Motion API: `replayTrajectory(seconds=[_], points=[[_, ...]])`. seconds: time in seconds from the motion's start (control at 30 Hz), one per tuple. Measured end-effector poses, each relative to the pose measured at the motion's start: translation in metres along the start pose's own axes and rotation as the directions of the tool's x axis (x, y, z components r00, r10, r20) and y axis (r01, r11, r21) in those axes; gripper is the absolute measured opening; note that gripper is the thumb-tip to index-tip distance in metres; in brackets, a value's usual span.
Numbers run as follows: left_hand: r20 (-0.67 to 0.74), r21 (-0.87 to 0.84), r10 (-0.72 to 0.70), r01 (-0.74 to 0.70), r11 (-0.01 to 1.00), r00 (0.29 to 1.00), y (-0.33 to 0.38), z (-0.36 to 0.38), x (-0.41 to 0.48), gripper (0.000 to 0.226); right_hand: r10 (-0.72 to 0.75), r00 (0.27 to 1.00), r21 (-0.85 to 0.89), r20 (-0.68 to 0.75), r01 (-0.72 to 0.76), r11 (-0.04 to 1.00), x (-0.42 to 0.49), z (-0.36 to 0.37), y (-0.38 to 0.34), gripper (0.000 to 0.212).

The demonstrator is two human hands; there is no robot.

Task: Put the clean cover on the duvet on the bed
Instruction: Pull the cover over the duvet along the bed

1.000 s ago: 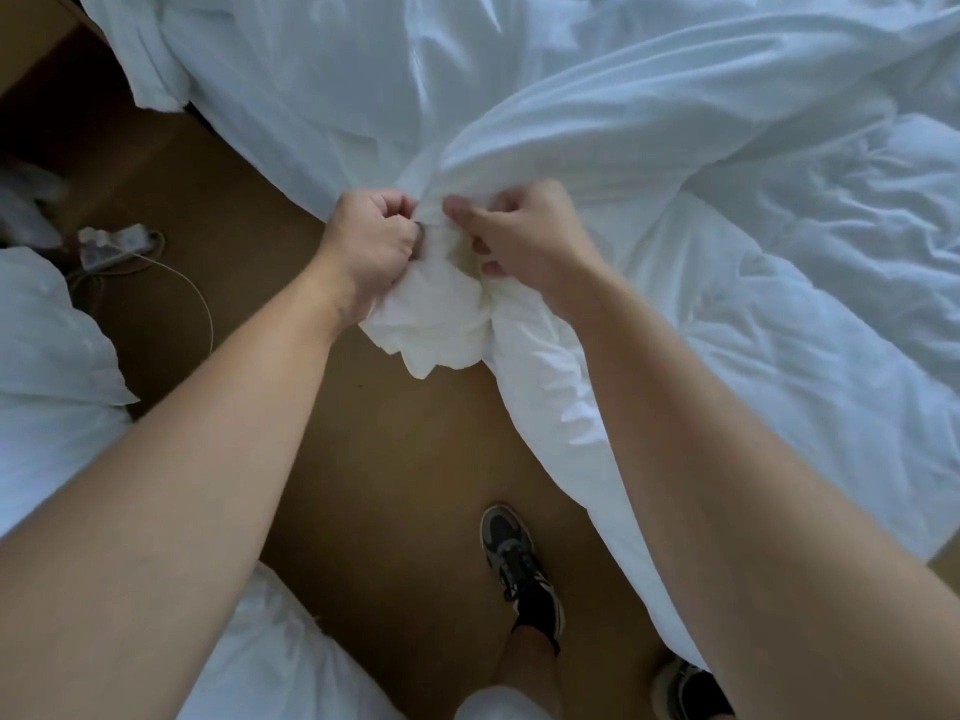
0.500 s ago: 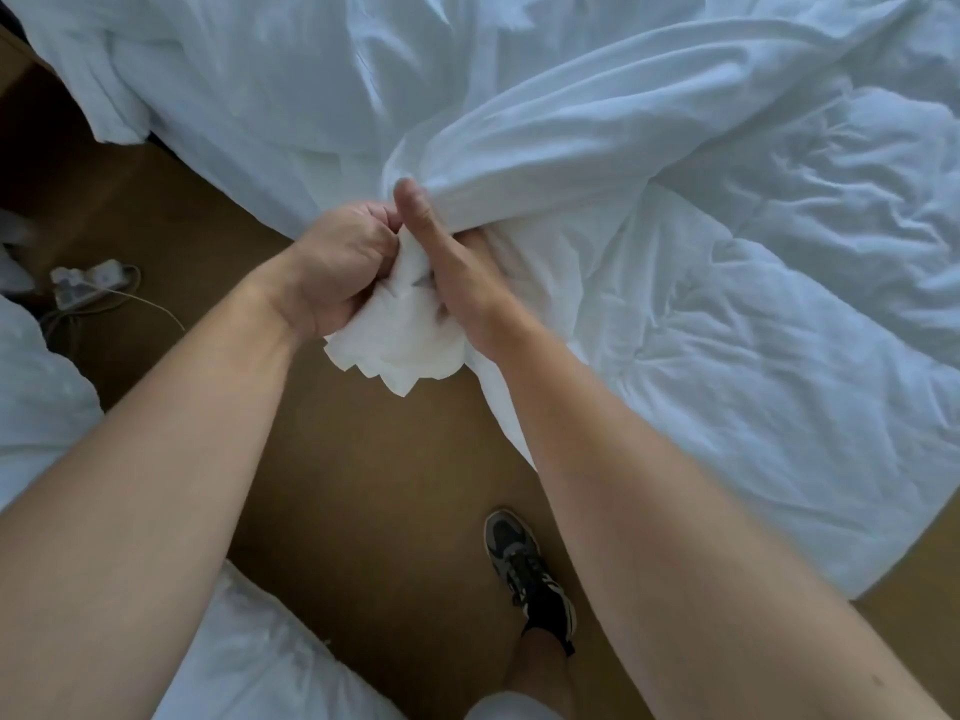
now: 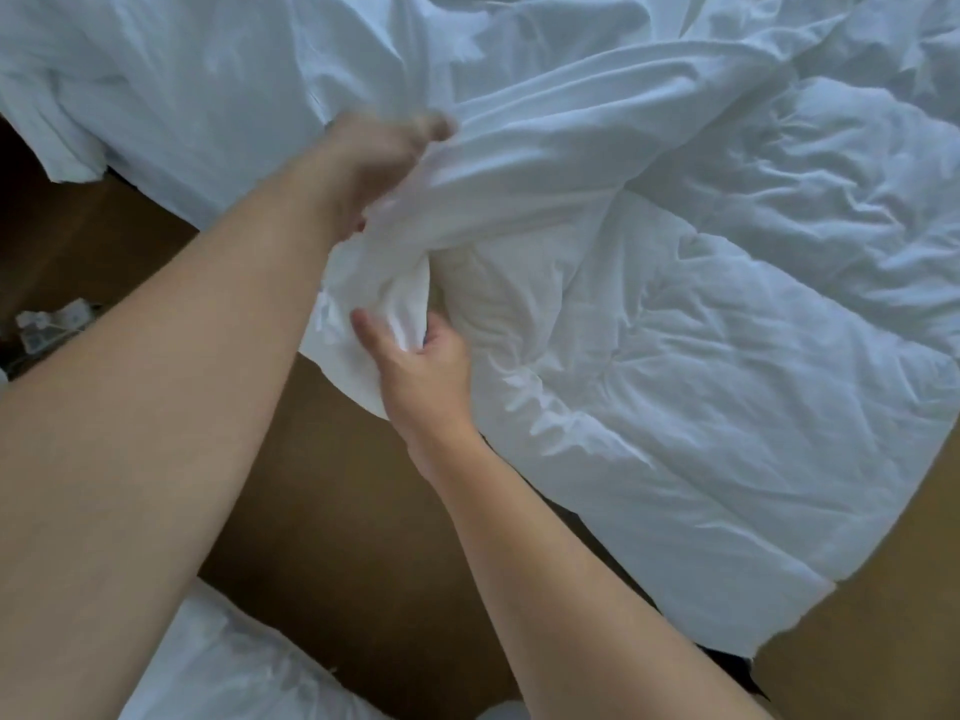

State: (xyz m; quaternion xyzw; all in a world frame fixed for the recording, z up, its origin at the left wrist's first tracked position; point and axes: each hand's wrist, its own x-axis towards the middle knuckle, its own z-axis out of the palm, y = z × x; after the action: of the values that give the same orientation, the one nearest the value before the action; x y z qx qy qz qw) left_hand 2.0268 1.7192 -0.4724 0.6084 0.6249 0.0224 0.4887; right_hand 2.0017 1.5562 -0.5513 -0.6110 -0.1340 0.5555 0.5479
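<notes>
Your blurred left hand [image 3: 384, 163] grips the cover [image 3: 545, 142], whose fold runs up and to the right. Your right hand [image 3: 426, 376] clutches its bunched end against the duvet [image 3: 675, 387], fingertips hidden.

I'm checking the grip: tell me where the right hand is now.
Head view, centre: the right hand grips the bunched cover, just below the left hand in the frame and left of the quilted duvet.

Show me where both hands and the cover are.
left hand [image 3: 382, 163], head view, blurred back of the hand.
right hand [image 3: 423, 371], head view, back of the hand.
cover [image 3: 545, 153], head view, smooth fold beside the left hand.
</notes>
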Motion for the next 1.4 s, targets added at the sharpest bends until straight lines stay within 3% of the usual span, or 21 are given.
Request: replayTrajectory(seconds=[0.03,0.1,0.17,0.27,0.37,0.47,0.6,0.67,0.7,0.73,0.8,0.83,0.87,0.93,1.0,1.1,1.2,1.33,1.4], points=[[0.022,0.051,0.021,-0.022,0.998,1.000,0.005,0.009,0.005,0.075,-0.011,1.000,0.057,0.012,0.010,0.998,-0.001,-0.005,0.003,0.030],[0.060,0.082,0.063,-0.068,0.994,0.996,0.008,0.027,0.018,0.066,-0.095,0.995,0.079,-0.032,0.098,0.992,0.002,-0.018,-0.001,0.025],[-0.020,0.158,0.125,-0.120,0.980,0.992,0.002,0.037,0.032,0.048,-0.279,0.956,-0.157,-0.094,0.263,0.952,0.003,-0.031,-0.007,0.048],[-0.159,0.371,0.288,-0.213,0.904,0.945,-0.010,0.037,0.042,0.046,-0.502,0.865,-0.588,0.020,0.416,0.694,-0.011,-0.041,-0.008,0.062],[-0.240,0.435,0.399,-0.270,0.859,0.885,-0.012,0.034,0.048,0.041,-0.503,0.852,-0.704,0.146,0.447,0.553,-0.036,-0.058,0.005,0.060],[-0.302,0.438,0.436,-0.283,0.854,0.848,-0.009,0.031,0.052,0.034,-0.529,0.831,-0.734,0.173,0.467,0.493,-0.062,-0.082,0.026,0.054],[-0.352,0.433,0.455,-0.288,0.854,0.818,-0.008,0.034,0.051,0.026,-0.443,0.872,-0.780,0.206,0.420,0.464,-0.077,-0.108,0.048,0.052],[-0.368,0.428,0.449,-0.280,0.859,0.814,-0.011,0.038,0.048,0.025,-0.360,0.902,-0.786,0.240,0.398,0.474,-0.072,-0.114,0.045,0.050],[-0.371,0.425,0.448,-0.280,0.861,0.814,-0.013,0.039,0.047,0.026,-0.315,0.918,-0.762,0.240,0.379,0.525,-0.068,-0.113,0.039,0.047],[-0.370,0.418,0.450,-0.287,0.862,0.813,-0.016,0.039,0.045,0.027,-0.273,0.940,-0.691,0.205,0.337,0.640,-0.063,-0.111,0.030,0.039],[-0.358,0.401,0.448,-0.299,0.866,0.819,-0.021,0.039,0.043,0.029,-0.144,0.988,-0.316,0.048,0.152,0.937,-0.047,-0.105,0.007,0.033],[-0.349,0.395,0.445,-0.301,0.868,0.824,-0.022,0.038,0.041,0.030,-0.049,0.999,-0.062,-0.023,0.048,0.997,-0.032,-0.104,-0.004,0.041],[-0.339,0.395,0.444,-0.303,0.867,0.829,-0.024,0.037,0.039,0.030,0.054,0.998,0.161,-0.044,-0.046,0.986,-0.017,-0.101,-0.015,0.045],[-0.319,0.406,0.444,-0.303,0.862,0.837,-0.023,0.038,0.034,0.027,0.184,0.983,0.497,0.019,-0.169,0.851,0.004,-0.095,-0.032,0.045],[-0.311,0.413,0.429,-0.286,0.865,0.848,-0.023,0.039,0.029,0.025,0.231,0.971,0.640,0.068,-0.220,0.736,0.010,-0.088,-0.037,0.045],[-0.330,0.425,0.376,-0.219,0.878,0.866,-0.025,0.044,0.026,0.025,0.226,0.968,0.657,0.104,-0.238,0.716,0.003,-0.093,-0.034,0.048],[-0.359,0.436,0.369,-0.196,0.878,0.857,-0.021,0.042,0.027,0.021,0.223,0.972,0.593,0.074,-0.223,0.774,-0.015,-0.120,-0.020,0.044],[-0.415,0.423,0.339,-0.151,0.893,0.844,-0.012,0.033,0.028,0.011,0.236,0.954,0.090,-0.188,-0.222,0.971,-0.059,-0.168,0.024,0.024],[-0.418,0.353,0.271,-0.120,0.928,0.867,-0.009,0.045,0.022,0.008,0.248,0.954,0.153,-0.169,-0.223,0.963,-0.065,-0.182,0.037,0.024]])
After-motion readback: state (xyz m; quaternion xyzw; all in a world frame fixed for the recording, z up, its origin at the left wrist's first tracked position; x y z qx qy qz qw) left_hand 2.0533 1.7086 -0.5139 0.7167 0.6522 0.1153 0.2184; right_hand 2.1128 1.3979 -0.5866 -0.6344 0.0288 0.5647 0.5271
